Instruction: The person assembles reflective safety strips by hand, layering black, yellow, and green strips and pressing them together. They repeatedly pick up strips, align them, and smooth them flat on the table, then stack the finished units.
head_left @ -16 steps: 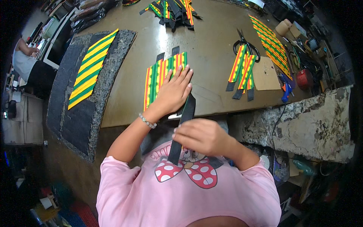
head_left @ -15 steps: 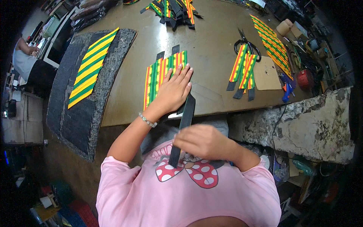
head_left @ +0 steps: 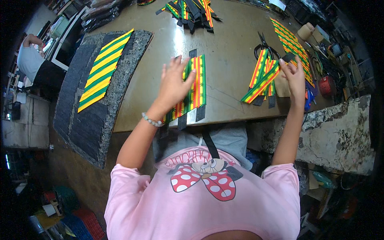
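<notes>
where the worn brown table (head_left: 224, 44) meets a chipped stone ledge (head_left: 340, 128), the left hand (head_left: 174, 82) is now spread over a striped strip (head_left: 194, 86) — the black strap (head_left: 210, 146) dropped — and another strip (head_left: 260, 82) is pinched by the right hand (head_left: 294, 76).

Left hand (head_left: 173, 83) spread over striped straps (head_left: 195, 85), right hand (head_left: 295, 76) pinching one striped strap (head_left: 261, 82), workbench (head_left: 228, 48)
</notes>
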A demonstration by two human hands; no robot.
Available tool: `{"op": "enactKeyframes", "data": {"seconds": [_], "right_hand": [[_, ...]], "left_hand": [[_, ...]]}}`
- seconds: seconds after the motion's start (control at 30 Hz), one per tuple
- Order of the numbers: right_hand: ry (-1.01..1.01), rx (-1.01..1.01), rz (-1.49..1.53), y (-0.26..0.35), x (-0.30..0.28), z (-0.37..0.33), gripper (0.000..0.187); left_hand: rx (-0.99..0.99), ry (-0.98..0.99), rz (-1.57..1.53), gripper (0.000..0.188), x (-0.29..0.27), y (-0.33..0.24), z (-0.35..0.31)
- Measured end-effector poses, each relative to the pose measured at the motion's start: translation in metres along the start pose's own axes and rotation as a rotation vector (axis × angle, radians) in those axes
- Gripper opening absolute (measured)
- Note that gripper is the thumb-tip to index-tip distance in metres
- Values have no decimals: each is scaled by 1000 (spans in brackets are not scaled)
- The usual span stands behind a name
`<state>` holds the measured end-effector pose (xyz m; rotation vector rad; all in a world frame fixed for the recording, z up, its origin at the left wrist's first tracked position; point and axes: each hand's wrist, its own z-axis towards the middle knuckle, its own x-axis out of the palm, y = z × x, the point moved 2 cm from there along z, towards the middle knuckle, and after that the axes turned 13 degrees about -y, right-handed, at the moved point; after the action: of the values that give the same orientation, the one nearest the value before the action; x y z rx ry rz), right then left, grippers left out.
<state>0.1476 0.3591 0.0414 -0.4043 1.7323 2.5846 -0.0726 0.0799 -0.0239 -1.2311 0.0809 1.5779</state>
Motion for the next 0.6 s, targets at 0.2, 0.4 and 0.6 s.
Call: {"op": "enactKeyframes", "data": {"seconds": [0.2,0.4,0.6], "right_hand": [[402,-754,-316,-9,118,-45,48],[701,-699,-415,4,204,-85,36],[952,-80,200,24,176,-73,27]], "left_hand": [[33,95,275,80,8,21,20],[26,115,177,86,15,29,32],[-194,300,-505,66,-9,37,51]]}}
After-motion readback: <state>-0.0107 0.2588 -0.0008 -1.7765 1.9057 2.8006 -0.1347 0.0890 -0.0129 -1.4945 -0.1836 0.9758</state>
